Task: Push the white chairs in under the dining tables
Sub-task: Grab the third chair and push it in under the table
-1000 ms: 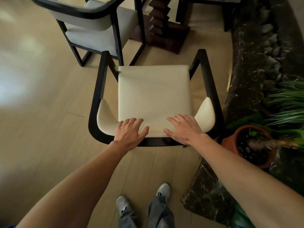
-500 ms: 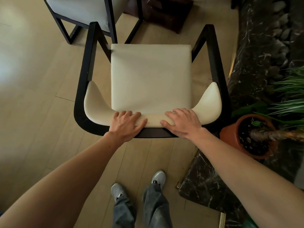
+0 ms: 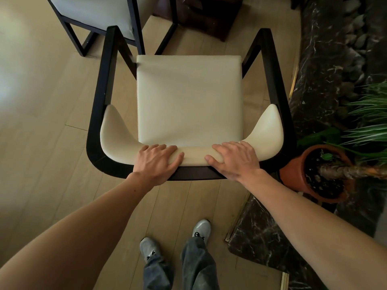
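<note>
A white chair (image 3: 189, 97) with a cream seat, cream curved backrest and black frame stands right in front of me on the wooden floor. My left hand (image 3: 156, 163) grips the top of the backrest left of centre, fingers curled over the cream pad. My right hand (image 3: 235, 161) grips the same backrest right of centre, thumb on the pad. A dark brown table base (image 3: 209, 15) shows beyond the chair's front; the tabletop is out of view.
A second white chair (image 3: 94, 15) stands ahead at the upper left, close to the first chair's left arm. A dark marble planter ledge (image 3: 326, 59) runs along the right, with a terracotta plant pot (image 3: 293, 174) near the chair's back right corner. My feet (image 3: 178, 241) stand behind the chair.
The chair fills more of the view and sits closer below me. Both hands have curled from lying flat on the backrest into a firmer grip over it.
</note>
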### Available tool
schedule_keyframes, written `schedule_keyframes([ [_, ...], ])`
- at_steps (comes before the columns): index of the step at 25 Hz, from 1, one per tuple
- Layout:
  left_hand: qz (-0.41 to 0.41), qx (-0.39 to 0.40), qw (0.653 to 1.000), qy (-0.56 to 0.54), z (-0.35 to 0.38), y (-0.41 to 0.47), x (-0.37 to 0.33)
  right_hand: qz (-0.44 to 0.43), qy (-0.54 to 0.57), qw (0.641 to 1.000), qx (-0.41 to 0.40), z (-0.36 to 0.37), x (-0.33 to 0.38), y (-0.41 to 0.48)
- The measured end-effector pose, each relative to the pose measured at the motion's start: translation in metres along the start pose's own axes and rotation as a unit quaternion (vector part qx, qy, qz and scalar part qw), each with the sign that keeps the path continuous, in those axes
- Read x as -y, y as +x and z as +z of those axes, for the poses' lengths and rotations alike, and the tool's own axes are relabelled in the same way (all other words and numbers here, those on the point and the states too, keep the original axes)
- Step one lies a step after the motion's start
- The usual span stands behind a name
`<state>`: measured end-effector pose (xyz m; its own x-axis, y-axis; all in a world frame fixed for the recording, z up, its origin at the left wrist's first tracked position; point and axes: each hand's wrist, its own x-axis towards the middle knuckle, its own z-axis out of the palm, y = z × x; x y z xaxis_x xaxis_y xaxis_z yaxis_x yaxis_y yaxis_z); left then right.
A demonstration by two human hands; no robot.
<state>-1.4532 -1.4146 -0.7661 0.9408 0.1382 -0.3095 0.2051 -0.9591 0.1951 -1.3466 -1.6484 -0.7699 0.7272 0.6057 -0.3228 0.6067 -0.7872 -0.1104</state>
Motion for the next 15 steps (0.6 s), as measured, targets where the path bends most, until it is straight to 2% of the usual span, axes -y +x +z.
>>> schedule_keyframes([
  [9,0.018,-0.029,0.999,-0.005,0.003,0.006,0.006,0.002,0.001,0.999,-0.049,0.006,0.002,0.006],
  [15,0.063,-0.04,0.997,-0.007,0.009,-0.001,0.001,0.036,0.007,0.998,-0.06,0.017,0.003,-0.019],
])
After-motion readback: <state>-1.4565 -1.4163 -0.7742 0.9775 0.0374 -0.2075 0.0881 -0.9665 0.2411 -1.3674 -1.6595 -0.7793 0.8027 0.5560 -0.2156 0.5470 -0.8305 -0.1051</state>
